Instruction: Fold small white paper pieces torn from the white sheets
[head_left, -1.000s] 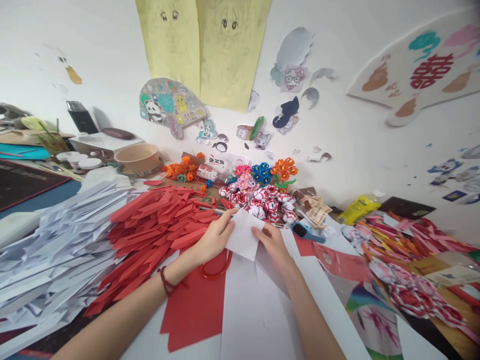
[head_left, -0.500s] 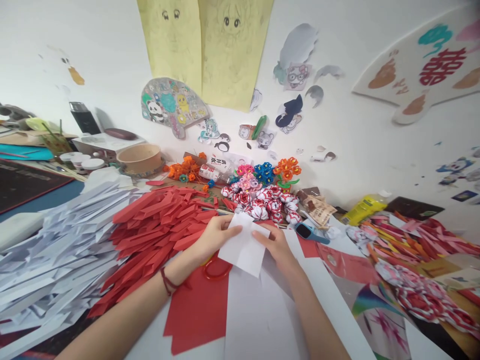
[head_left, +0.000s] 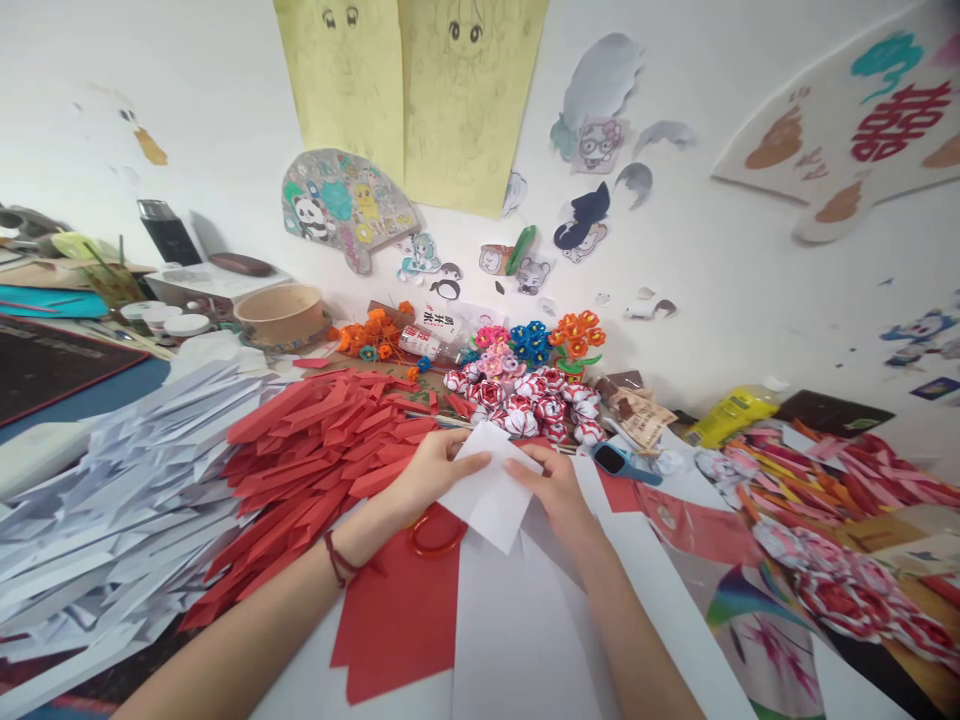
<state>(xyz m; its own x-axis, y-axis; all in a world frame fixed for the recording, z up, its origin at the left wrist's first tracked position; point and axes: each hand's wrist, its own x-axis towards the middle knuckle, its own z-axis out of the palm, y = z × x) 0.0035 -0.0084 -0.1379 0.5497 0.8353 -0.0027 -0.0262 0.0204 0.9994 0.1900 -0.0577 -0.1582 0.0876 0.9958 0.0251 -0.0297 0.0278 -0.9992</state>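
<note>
A small square of white paper [head_left: 496, 500] is held up in front of me, its near corner pointing down towards me. My left hand [head_left: 435, 470] pinches its left side, thumb on top and fingers behind. On the right side my right hand [head_left: 551, 485] grips it the same way, its thumb near the paper's middle. Beneath lie a long white paper sheet [head_left: 517, 640] and red paper [head_left: 405, 630]. Beside my left wrist, the orange-red handle of what look like scissors [head_left: 437, 530] rests on the red paper.
To the left lie heaps of folded white strips [head_left: 127, 510] and red strips [head_left: 322, 460]. Red-and-white paper flowers [head_left: 532, 400] stand behind the hands. A blue watch [head_left: 622, 463], a yellow bottle [head_left: 731, 415] and coloured strips [head_left: 817, 480] are to the right.
The white square has turned slightly between my hands, its near corner shifting a little left. Both hands keep their grip. The camera view has shifted slightly.
</note>
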